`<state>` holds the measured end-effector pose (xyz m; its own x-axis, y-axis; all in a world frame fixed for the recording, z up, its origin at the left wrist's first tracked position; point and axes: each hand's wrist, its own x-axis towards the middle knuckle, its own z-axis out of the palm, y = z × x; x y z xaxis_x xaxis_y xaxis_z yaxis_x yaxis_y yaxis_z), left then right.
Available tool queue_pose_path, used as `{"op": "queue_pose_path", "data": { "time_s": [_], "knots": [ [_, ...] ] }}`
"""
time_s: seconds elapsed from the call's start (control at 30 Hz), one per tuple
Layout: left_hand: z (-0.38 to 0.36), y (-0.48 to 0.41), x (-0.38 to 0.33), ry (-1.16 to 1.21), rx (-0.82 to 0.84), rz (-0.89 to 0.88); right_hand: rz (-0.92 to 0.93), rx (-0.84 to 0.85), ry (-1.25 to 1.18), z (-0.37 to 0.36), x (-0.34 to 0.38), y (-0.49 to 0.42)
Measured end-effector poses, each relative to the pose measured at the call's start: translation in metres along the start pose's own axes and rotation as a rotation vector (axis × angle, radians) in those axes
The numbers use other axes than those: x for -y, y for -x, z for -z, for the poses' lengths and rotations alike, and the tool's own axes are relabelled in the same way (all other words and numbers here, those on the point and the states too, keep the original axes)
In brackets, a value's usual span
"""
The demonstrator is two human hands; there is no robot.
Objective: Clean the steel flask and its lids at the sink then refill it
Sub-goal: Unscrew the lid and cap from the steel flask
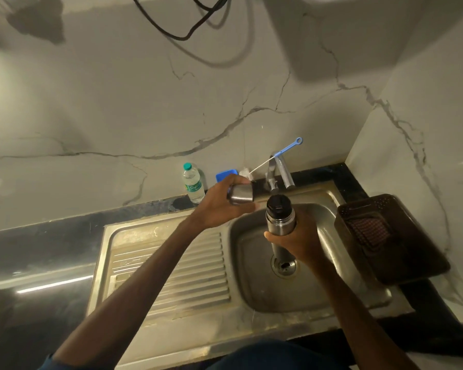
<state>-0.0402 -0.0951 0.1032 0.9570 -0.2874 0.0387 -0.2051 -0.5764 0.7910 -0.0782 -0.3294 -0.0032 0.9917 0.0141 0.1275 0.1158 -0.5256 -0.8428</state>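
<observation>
Left grip [219,206]: fingers curled round the steel cap [240,194], which is held off the flask, up and to the left of the right grip.
Right grip [302,243]: wrapped round the lower body of the flask [280,222], holding it upright.
Flask position: above the bowl of the sink [332,297], directly under the tap [277,170], with the drain [284,265] below the right grip.
Flask top: a black stopper [278,205] sits in the neck, just right of the steel cap.
Step in hand: judged to be dismantling; the outer cap is off, the stopper is not yet out, and no washing shows.
Water: no stream is plainly visible from the tap.
Next move calls for: putting the steel cap down near the left grip to free those fingers, then turning the stopper out while the right grip keeps the body from twisting.
Cleaning tool: bottle brush [286,150] with a blue handle, leaning on the tap beyond both grips.
Beyond the left grip: water bottle [193,186] and blue box [226,174], standing on the dark surface [64,228] by the wall.
Right of the right grip: brown basket [401,263] beside the sink.
Writing: the water bottle has a green label with white script beginning with what looks like "S"; the rest is too blurred to read.
Other markings: none legible on the flask, cap or stopper.
</observation>
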Motion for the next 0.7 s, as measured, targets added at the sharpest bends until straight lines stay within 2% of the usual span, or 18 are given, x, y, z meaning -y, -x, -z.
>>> {"op": "queue_pose_path", "data": {
  "time_s": [0.2, 0.37, 0.53, 0.7],
  "knots": [
    [-0.010, 0.041, 0.048, 0.456, 0.014, 0.380, -0.063, 0.062, -0.121, -0.014, 0.002, 0.002],
    [-0.018, 0.069, 0.079, 0.597, -0.043, 0.534, -0.061, 0.118, -0.122, -0.030, 0.010, 0.004],
    [-0.018, 0.083, 0.107, 0.556, -0.178, 0.562, -0.062, 0.161, -0.142, -0.044, 0.016, 0.006],
    [-0.014, 0.090, 0.138, 0.425, -0.239, 0.574, -0.060, 0.196, -0.126, -0.055, 0.017, 0.004]
  ]
}}
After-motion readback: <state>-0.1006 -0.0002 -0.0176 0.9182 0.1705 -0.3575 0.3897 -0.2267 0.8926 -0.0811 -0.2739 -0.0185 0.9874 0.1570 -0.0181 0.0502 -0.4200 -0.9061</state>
